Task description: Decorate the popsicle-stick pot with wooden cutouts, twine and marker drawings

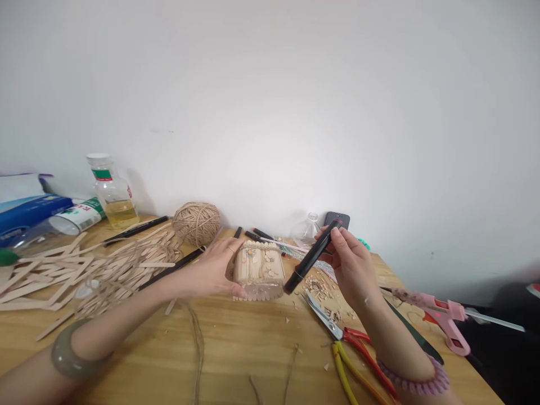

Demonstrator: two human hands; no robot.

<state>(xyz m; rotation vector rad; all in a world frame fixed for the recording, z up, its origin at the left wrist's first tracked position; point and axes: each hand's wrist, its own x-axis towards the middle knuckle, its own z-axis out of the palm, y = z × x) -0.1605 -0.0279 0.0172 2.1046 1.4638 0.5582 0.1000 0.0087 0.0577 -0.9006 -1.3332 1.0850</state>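
Left fingers (239, 290) partly hide the wooden box (262, 263); the cropped blue packet (34, 216) seems blurred.

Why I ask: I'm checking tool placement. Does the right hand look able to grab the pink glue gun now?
Probably not: the right hand holds a black marker. Otherwise, nothing seems to block the pink glue gun nearby.

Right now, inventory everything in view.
wooden piece: 1, pale, centre
marker: 1, black, right hand
loose pens: several, black, table
sticks: many, pale, left
twine ball: 1, tan, back
twine strands: several, tan, front
bottle: 1, clear, left
canister: 1, white/green, left
packet: 1, blue, left
flask: 1, clear, back
phone: 1, dark, back
wood bits: many, pale, centre
cutters: count unclear, red/yellow, front
glue gun: 1, pink, right
small items: unclear, mixed, back
table: 1, brown, below
bracelets: 2, green and purple, wrists
left hand: 1, gripping wooden piece
right hand: 1, gripping marker
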